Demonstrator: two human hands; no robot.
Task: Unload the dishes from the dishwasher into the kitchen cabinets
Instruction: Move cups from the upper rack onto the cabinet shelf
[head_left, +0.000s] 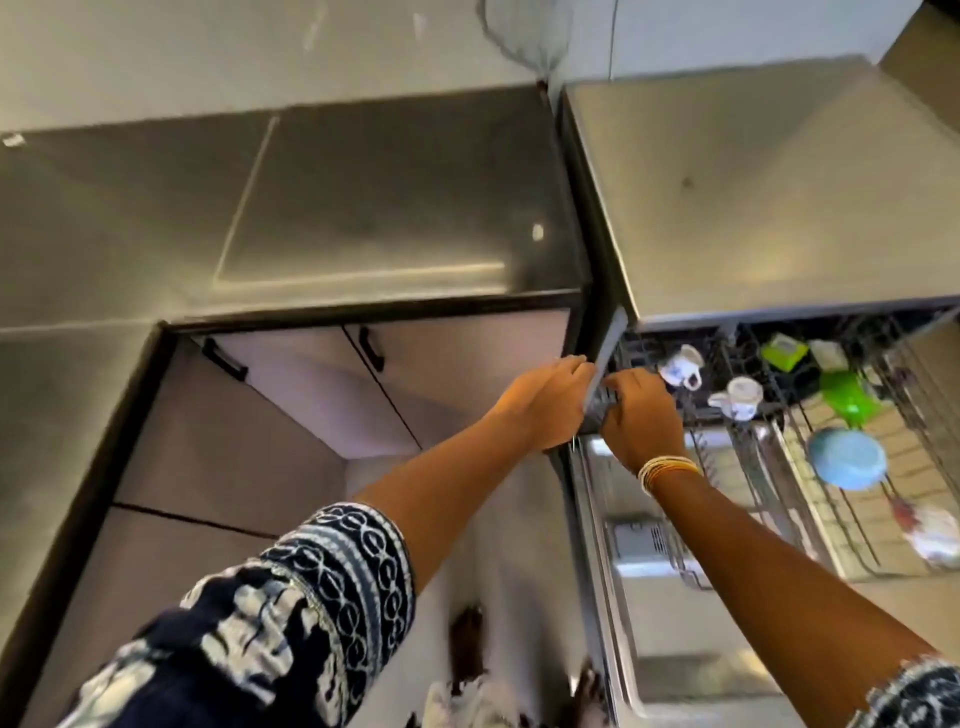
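The dishwasher stands open on the right, its door (675, 597) folded down below my arms. Its upper rack (769, 410) is pulled out and holds two white cups with blue print (683, 366) (737, 397), a green cup (849, 397), a green lid (784, 351) and a light blue bowl (847, 457). My left hand (545, 400) grips the grey left edge of that rack from outside. My right hand (641, 415), bangles at the wrist, curls its fingers over the rack's front left corner. Neither hand holds a dish.
A steel counter (363, 208) runs along the left, with closed lower cabinet doors and black handles (223, 358) under it. Another steel top (779, 197) covers the dishwasher. The lower rack (883, 545) holds a blurred white and red item. My feet show on the floor below.
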